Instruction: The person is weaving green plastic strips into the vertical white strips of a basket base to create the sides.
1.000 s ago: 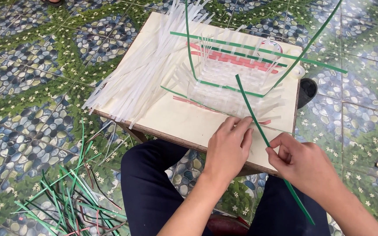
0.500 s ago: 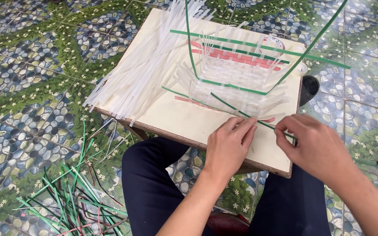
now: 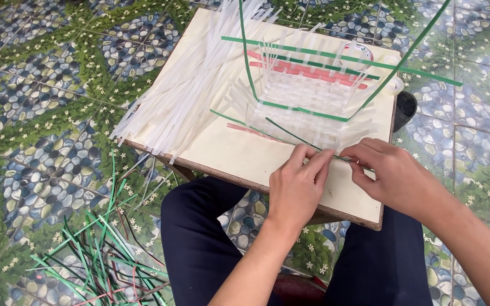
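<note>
- the left hand (image 3: 296,184) lies palm down on the near part of the cream board (image 3: 228,153), its fingers held close together and stretched forward, the tips pressing on a thin green strip (image 3: 290,135) at the front edge of the woven mat (image 3: 313,99).
- the right hand (image 3: 395,175) sits just beside it, fingers curled, thumb and forefinger nipped together on what seems to be the same green strip; the pinch point is partly hidden by the knuckles, so i cannot be sure.
- the two hands nearly touch at the fingertips.
- the green strip runs from the hands up and leftward into the white weave.
- the woven mat of white strips, with a pink band and green strips crossing it, lies in the far right half of the board.
- a loose sheaf of white strips (image 3: 182,96) fans across the board's left side, overhanging the edge.
- a heap of green and dark strips (image 3: 92,255) lies on the patterned floor beside the person's left knee.
</note>
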